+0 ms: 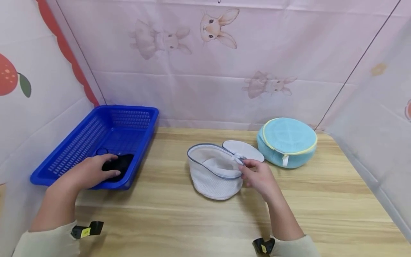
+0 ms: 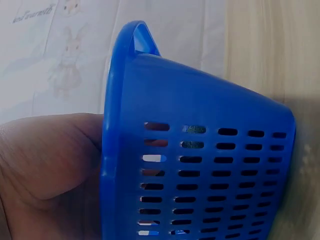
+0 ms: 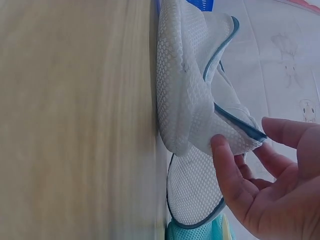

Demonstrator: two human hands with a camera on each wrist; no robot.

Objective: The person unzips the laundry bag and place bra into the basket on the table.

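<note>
Inside the blue basket [image 1: 146, 142] at the left, my left hand [image 1: 88, 170] holds a bunched black cloth item [image 1: 123, 165] between thumb and fingers. In the left wrist view the basket wall hides most of those fingers. A white mesh laundry bag [image 1: 213, 184] with grey-blue trim stands unzipped on the table, its round lid [image 1: 244, 150] folded back to the right. My right hand [image 1: 259, 178] pinches the trimmed rim of this bag near the zipper. Some white mesh lining shows within the bag's mouth.
A light blue mesh bag [image 1: 290, 137] with yellow trim and a white zipper pull sits at the back right, close to the white lid. Behind the wooden table [image 1: 179, 225] hangs a pink rabbit-print curtain [image 1: 205, 96]. A thin dark loop [image 1: 102, 151] lies in the basket.
</note>
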